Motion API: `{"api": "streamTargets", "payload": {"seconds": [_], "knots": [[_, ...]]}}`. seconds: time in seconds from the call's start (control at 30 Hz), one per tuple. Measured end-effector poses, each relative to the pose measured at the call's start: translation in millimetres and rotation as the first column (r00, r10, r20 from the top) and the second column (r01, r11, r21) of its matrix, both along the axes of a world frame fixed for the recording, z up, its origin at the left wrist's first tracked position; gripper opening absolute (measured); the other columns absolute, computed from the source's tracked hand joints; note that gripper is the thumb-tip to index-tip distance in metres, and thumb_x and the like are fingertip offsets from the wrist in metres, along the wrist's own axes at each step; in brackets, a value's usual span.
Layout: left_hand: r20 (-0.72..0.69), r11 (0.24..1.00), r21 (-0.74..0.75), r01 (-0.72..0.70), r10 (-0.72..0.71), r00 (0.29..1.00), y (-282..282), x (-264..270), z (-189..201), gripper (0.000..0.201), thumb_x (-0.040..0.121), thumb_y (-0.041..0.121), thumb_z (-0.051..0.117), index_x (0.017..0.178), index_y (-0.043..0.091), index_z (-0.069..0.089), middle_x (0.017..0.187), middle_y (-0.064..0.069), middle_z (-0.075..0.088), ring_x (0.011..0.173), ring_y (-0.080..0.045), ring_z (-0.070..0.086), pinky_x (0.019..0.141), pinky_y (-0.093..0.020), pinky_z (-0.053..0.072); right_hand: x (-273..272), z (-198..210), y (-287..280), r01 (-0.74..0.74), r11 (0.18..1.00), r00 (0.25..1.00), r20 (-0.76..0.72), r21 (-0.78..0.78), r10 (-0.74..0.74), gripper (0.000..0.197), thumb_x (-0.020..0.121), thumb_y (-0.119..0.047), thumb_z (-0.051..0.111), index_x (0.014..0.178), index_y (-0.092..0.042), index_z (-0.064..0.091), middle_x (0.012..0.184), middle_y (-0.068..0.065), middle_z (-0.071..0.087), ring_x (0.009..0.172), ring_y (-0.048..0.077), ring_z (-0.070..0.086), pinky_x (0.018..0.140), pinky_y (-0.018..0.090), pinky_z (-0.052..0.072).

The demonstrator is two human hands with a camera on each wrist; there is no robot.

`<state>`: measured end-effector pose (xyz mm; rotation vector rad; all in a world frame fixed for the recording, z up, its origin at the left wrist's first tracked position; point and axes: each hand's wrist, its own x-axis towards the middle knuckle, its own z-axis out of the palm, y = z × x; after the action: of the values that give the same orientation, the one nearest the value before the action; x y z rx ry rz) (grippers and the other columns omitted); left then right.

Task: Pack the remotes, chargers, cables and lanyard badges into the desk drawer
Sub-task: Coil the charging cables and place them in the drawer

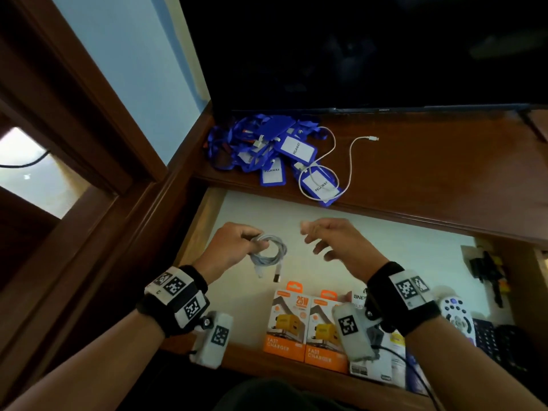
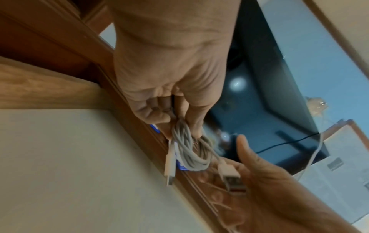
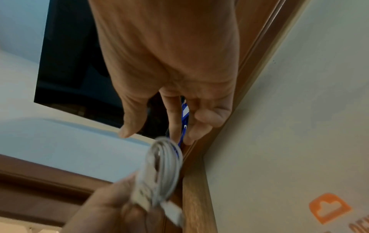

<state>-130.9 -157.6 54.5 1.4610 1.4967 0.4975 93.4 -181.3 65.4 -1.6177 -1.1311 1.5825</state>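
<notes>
My left hand (image 1: pixel 234 241) pinches the coiled white USB cable (image 1: pixel 268 252) above the open cream-lined wooden drawer (image 1: pixel 400 241); right hand (image 1: pixel 335 241) loose, empty. Next, I'd lower it in.

Coiled white cable (image 1: pixel 268 252) held above open drawer (image 1: pixel 370 235), both plugs dangling. Two orange charger boxes (image 1: pixel 305 324) side by side at drawer front edge; white remote (image 1: pixel 455 314) near front right corner. Blue lanyard badges (image 1: pixel 267 149) heaped at desk top's back left corner, loose white cable (image 1: pixel 351 155) across them.
</notes>
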Motion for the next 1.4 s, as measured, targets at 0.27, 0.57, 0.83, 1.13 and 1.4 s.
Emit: {"api": "streamTargets", "payload": {"seconds": [0.27, 0.57, 0.83, 1.13, 1.4], "knots": [[-0.529, 0.806, -0.301, 0.509, -0.585, 0.614, 35, -61, -54, 0.023, 0.080, 0.033, 0.071, 0.098, 0.018, 0.074, 0.095, 0.004, 0.071, 0.091, -0.015, 0.066, 0.067, -0.023, 0.043, -9, -25, 77, 0.328, 0.932, 0.907, 0.225, 0.152, -0.356, 0.006, 0.083, -0.017, 0.068, 0.082, -0.015, 0.063, 0.084, 0.012, 0.058, 0.065, 0.021, 0.051, 0.052, 0.025, 0.033], [-0.574, 0.454, -0.519, 0.724, -0.813, 0.097, 29, -75, -97, 0.008, 0.081, 0.004, 0.061, 0.083, 0.001, 0.068, 0.090, -0.018, 0.068, 0.083, -0.033, 0.065, 0.069, -0.037, 0.051, -40, -40, 133, 0.052, 0.973, 0.669, 0.716, 0.224, -0.200, 0.066, 0.081, -0.036, 0.070, 0.134, -0.007, 0.042, 0.137, 0.016, 0.036, 0.124, 0.035, 0.043, 0.096, 0.040, 0.040], [-0.588, 0.427, -0.518, 0.741, -0.807, 0.054, 13, -95, -126, 0.021, 0.093, 0.004, 0.047, 0.107, -0.001, 0.062, 0.119, -0.019, 0.057, 0.105, -0.035, 0.058, 0.084, -0.042, 0.048, -52, -51, 138, 0.069, 0.984, 0.552, 0.816, 0.163, -0.174, 0.059, 0.079, -0.017, 0.068, 0.129, 0.001, 0.041, 0.137, 0.021, 0.037, 0.119, 0.045, 0.046, 0.090, 0.049, 0.045], [-0.549, 0.450, -0.535, 0.715, -0.829, 0.111, 17, -100, -118, 0.021, 0.087, 0.003, 0.056, 0.107, 0.001, 0.063, 0.120, -0.018, 0.054, 0.104, -0.032, 0.057, 0.088, -0.039, 0.051, -33, -29, 141, 0.086, 0.970, 0.557, 0.797, 0.226, -0.235, 0.007, 0.082, -0.004, 0.051, 0.079, 0.001, 0.056, 0.084, 0.020, 0.060, 0.083, 0.036, 0.061, 0.064, 0.031, 0.039], [-0.599, 0.527, -0.556, 0.642, -0.790, 0.130, 13, -104, -114, 0.020, 0.087, 0.000, 0.052, 0.099, 0.002, 0.068, 0.113, -0.017, 0.061, 0.097, -0.031, 0.063, 0.081, -0.036, 0.054, -15, 15, 122, 0.168, 0.913, 0.547, 0.736, 0.371, -0.399, 0.016, 0.089, -0.011, 0.052, 0.077, -0.005, 0.060, 0.062, 0.006, 0.049, 0.049, 0.009, 0.041, 0.045, 0.019, 0.026]]}}
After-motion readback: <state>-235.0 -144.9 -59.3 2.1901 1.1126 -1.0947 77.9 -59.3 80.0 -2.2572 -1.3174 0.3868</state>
